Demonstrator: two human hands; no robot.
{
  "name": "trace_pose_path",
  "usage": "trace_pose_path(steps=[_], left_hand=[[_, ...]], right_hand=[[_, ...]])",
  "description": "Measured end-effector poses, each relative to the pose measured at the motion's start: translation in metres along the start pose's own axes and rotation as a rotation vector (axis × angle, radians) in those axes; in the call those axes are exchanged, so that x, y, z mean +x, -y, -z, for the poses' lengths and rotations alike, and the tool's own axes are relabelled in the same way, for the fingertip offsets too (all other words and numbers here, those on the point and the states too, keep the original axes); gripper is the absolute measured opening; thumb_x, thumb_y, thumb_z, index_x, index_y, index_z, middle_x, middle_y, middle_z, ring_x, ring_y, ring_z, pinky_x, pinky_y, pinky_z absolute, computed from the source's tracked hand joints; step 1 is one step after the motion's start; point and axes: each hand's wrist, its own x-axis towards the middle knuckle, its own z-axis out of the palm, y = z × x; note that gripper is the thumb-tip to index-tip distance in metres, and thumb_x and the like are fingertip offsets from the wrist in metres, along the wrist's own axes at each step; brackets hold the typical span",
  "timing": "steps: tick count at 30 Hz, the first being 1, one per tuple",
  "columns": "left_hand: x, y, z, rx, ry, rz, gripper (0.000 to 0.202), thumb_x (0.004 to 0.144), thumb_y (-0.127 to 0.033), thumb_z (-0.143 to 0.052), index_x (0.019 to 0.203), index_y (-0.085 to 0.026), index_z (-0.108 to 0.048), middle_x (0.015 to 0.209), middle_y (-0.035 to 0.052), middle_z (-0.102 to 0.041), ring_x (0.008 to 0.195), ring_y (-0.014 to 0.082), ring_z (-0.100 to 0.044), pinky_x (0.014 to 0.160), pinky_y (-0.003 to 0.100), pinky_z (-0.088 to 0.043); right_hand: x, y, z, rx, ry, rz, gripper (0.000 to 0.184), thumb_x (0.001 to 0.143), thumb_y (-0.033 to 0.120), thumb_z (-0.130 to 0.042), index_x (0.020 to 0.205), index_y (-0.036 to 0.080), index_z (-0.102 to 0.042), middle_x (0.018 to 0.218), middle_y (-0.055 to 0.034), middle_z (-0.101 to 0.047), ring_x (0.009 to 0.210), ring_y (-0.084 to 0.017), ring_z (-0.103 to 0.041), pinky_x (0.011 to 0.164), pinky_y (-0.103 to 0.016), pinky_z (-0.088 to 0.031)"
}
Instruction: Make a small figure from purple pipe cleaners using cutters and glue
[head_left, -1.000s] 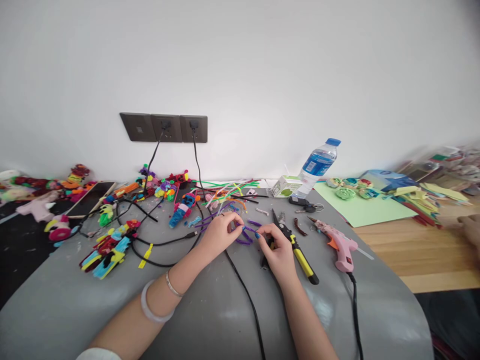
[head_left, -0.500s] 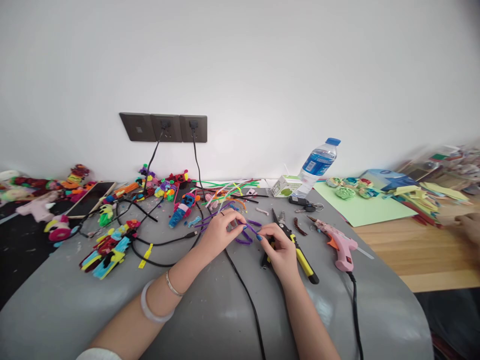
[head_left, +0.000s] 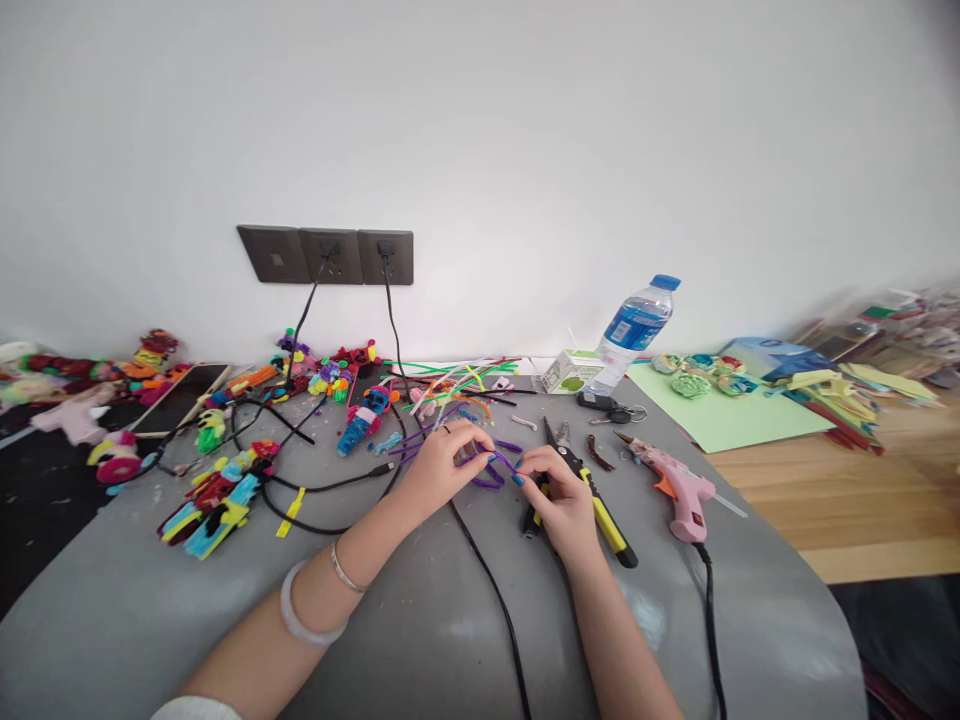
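Between my two hands runs a thin purple pipe cleaner [head_left: 505, 461], pinched at both ends. My left hand [head_left: 452, 460] has thumb and fingers closed on one end, with a ring and bracelets showing. On the other end, my right hand [head_left: 556, 490] pinches with thumb and forefinger. More purple pipe cleaners [head_left: 491, 484], some bent into curves, lie on the grey table [head_left: 420, 620] just behind my fingers. Yellow-and-black pliers [head_left: 600, 510] lie beside and partly beneath my right hand.
A pink glue gun [head_left: 679, 490] with a black cord lies at right. Behind stand a water bottle [head_left: 636, 330] and a drink carton [head_left: 571, 372]; car keys [head_left: 611, 408] lie near. Pipe-cleaner figures [head_left: 217, 500] and black cables fill the left. Green paper [head_left: 742, 425] holds rosettes.
My hands keep nearly the same pose on the purple pipe cleaner. Another person's hand at the far right edge has gone out of view.
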Motion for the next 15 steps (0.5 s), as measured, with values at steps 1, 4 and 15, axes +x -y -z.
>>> trace_pose_path(steps=[1, 4, 15], left_hand=[[0.0, 0.0001, -0.0001, -0.001, -0.002, -0.004, 0.007, 0.089, -0.02, -0.057, 0.09, -0.019, -0.064, 0.091, 0.0041, -0.067, 0.083, 0.0166, -0.061, 0.075, 0.027, -0.047], [0.0001, 0.0, -0.0001, -0.009, -0.008, -0.017, 0.006, 0.088, -0.018, -0.058, 0.089, -0.019, -0.064, 0.089, 0.0033, -0.066, 0.081, 0.0156, -0.061, 0.073, 0.025, -0.047], [-0.001, -0.0007, -0.0016, -0.02, 0.01, -0.026, 0.006, 0.088, -0.016, -0.059, 0.089, -0.019, -0.064, 0.087, 0.0025, -0.065, 0.08, 0.0147, -0.06, 0.07, 0.024, -0.046]], right_hand=[[0.0001, 0.0001, 0.0, 0.0, 0.0, -0.001, 0.011, 0.085, 0.029, -0.067, 0.077, 0.023, -0.066, 0.081, -0.0053, -0.062, 0.082, -0.022, -0.058, 0.077, -0.038, -0.047], [0.0002, -0.0001, 0.0, 0.002, 0.004, 0.0, 0.012, 0.085, 0.03, -0.067, 0.076, 0.023, -0.066, 0.081, -0.0055, -0.062, 0.082, -0.022, -0.058, 0.077, -0.038, -0.047], [0.0002, 0.0017, -0.0006, 0.014, 0.038, -0.007, 0.014, 0.083, 0.031, -0.071, 0.075, 0.023, -0.065, 0.083, -0.0047, -0.062, 0.082, -0.021, -0.058, 0.078, -0.037, -0.047]])
